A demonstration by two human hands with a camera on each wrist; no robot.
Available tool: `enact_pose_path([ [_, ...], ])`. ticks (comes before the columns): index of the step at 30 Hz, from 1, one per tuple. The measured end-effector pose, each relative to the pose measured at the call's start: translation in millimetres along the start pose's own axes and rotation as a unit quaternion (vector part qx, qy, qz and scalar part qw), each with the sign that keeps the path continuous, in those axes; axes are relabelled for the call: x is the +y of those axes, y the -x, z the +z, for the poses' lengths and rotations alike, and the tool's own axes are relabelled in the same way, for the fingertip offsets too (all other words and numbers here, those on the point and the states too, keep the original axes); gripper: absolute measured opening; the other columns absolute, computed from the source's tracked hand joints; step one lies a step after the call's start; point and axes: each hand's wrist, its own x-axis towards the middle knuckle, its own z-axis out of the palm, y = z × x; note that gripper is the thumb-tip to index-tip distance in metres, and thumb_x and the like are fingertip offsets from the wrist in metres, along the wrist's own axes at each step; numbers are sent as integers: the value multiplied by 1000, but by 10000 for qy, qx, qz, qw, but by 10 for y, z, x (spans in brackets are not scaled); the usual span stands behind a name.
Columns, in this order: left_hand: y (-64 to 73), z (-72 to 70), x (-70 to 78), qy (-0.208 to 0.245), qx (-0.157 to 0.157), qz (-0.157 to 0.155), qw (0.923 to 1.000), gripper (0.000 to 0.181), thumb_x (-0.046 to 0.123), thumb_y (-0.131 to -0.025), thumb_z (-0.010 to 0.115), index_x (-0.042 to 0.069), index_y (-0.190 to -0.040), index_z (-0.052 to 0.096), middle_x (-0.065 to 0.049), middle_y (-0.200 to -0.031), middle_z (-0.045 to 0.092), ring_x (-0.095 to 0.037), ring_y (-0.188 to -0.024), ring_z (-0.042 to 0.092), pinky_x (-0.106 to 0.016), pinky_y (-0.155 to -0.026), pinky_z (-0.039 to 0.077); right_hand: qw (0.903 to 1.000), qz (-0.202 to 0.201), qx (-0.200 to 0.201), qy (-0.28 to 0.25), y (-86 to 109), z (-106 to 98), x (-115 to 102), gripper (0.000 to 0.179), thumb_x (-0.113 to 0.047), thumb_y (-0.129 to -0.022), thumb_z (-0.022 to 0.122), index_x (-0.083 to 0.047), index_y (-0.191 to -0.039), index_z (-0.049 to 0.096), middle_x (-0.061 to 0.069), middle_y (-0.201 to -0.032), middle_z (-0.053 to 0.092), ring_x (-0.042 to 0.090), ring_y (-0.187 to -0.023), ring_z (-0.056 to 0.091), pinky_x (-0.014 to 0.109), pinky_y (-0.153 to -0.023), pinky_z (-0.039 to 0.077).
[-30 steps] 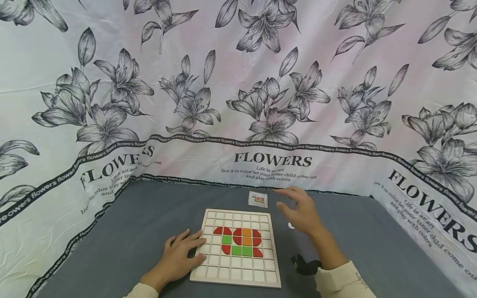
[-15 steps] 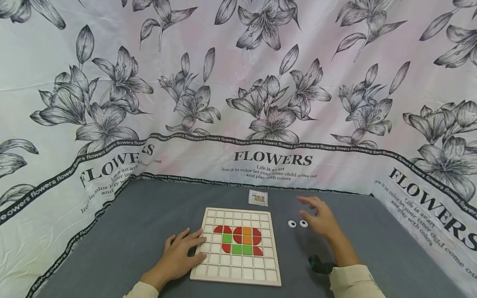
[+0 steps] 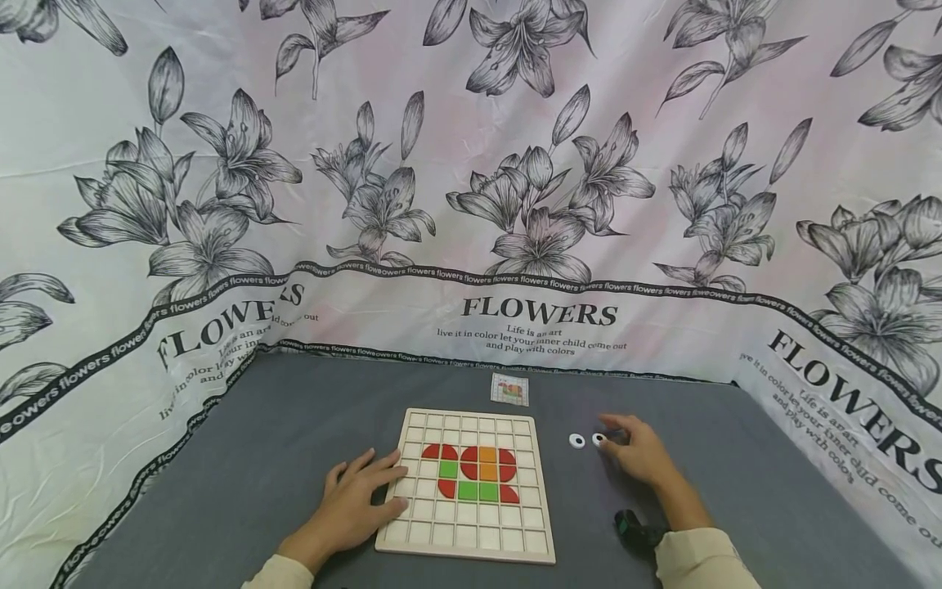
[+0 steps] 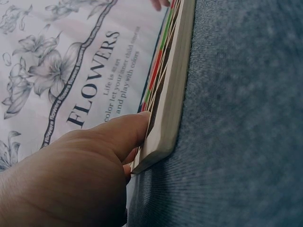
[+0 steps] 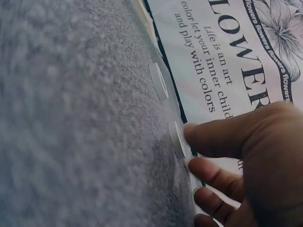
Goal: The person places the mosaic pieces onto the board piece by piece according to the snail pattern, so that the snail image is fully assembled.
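My left hand (image 3: 353,505) rests on the left edge of a square wooden grid board (image 3: 465,556), its fingers spread and fairly straight. Red, orange and green tiles (image 3: 468,492) fill several squares in the board's middle. To the right of the board lie two white discs with black centres, like eyes: a left eye disc (image 3: 577,441) and a right eye disc (image 3: 597,438). At the right one is my right hand (image 3: 642,451), thumb tip at its face and forefinger near its edge, not closed round it. In the right wrist view, that disc (image 5: 176,140) lies flat on the cloth.
A small pattern card (image 3: 509,390) lies behind the board. Grey cloth (image 3: 294,425) covers the table. A white curtain printed with flowers (image 3: 540,245) closes off the back and sides. A black strap (image 3: 634,530) is at my right wrist.
My right hand has moved right and down from near the card to the right eye disc, uncovering both discs on the way. The left hand stays on the board.
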Motion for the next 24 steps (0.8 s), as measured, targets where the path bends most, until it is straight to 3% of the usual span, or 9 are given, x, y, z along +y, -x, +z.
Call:
enact_pose_path([
  [7,-9,-8,-1,-64,12,-1,10000,45,40,-87,70,17,-126,67,-3,-144,47,-40,-137,28,-66,-100,7,9985,13,-79,548,-50,75,33,26,-10,-83,72,-2,-107,71,20,-108,60,41,-100,57,57,-81,44],
  [11,-4,-9,-6,-82,-3,-14,10000,45,40,-87,70,18,-127,66,-2,-145,47,-39,-137,28,-66,-100,7,9981,64,-92,611,-67,92,20,17,-10,-82,72,-4,-98,73,16,-102,60,38,-97,57,55,-81,43],
  [20,5,18,-8,-137,33,-1,9999,45,41,-87,70,18,-126,67,-1,-144,47,-39,-136,29,-66,-100,9,9984,-13,39,559,-23,-6,-119,23,-13,-86,71,-2,-106,71,12,-99,66,33,-92,61,52,-78,47],
  [24,0,18,-18,-142,29,-4,9999,45,40,-87,70,18,-126,67,-1,-144,47,-39,-137,29,-65,-100,8,9982,-316,258,449,-11,-92,-273,24,-11,-86,72,-1,-107,71,10,-99,66,34,-93,60,52,-79,46],
])
